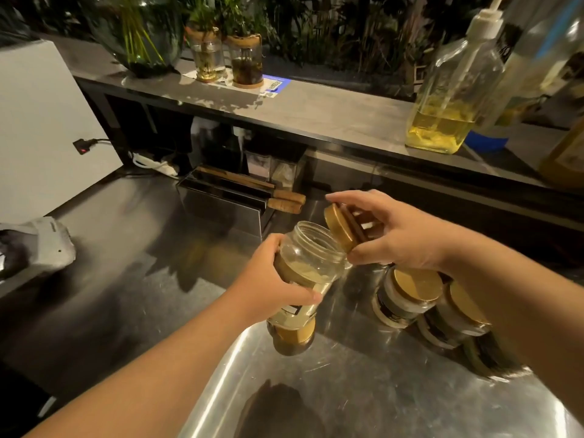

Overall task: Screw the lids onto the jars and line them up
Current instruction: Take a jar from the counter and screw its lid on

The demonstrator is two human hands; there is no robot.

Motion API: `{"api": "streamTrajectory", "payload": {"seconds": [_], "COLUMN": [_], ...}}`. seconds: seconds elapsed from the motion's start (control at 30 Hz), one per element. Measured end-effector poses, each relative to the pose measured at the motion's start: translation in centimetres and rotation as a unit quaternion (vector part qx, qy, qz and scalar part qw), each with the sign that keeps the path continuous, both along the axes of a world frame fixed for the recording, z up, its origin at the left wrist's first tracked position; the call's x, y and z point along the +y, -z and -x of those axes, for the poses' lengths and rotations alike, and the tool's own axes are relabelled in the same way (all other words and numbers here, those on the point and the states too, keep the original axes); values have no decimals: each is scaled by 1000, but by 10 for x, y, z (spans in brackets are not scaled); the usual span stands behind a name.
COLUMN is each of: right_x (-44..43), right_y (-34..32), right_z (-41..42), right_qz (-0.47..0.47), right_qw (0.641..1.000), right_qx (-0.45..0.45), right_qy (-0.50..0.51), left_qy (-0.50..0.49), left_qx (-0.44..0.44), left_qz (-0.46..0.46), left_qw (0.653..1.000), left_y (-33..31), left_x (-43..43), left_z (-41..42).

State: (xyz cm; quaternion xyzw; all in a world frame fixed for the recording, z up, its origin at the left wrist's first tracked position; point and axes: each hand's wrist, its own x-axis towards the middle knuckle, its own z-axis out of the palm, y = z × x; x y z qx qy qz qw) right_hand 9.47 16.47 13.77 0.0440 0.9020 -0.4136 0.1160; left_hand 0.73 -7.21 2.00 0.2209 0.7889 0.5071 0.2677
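Shiny metal counter is sitting under the left hand, gripping an open jar in the air. Right hand is pinching a gold lid beside the rim — tilted, so it might screw on crooked.

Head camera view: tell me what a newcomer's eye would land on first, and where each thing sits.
Dead centre, the left hand grips an open clear jar above the steel counter, while the right hand tilts a gold lid just beside its mouth, not yet on. Lower right, under the right forearm, stand capped jars with matching gold lids. On the upper shelf at right stands a pump bottle with yellow liquid.
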Motion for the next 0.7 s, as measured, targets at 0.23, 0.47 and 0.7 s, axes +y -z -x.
{"api": "streamTrajectory", "payload": {"seconds": [0.23,0.47,0.7], "right_x": [0,-5,-16], "right_y": [-24,-28,-24], "right_z": [13,13,17], "right_qz": [-85,-127,-229], "right_qw": [987,982,965], "right_qx": [-65,-86,-124], "right_qy": [-116,-110,8], "left_qy": [71,74,61], "left_qx": [35,70,69], "left_qz": [16,20,-4], "left_qw": [997,995,996], "left_y": [-21,-24,-16], "left_x": [3,8,15], "left_z": [-9,-14,-22]}}
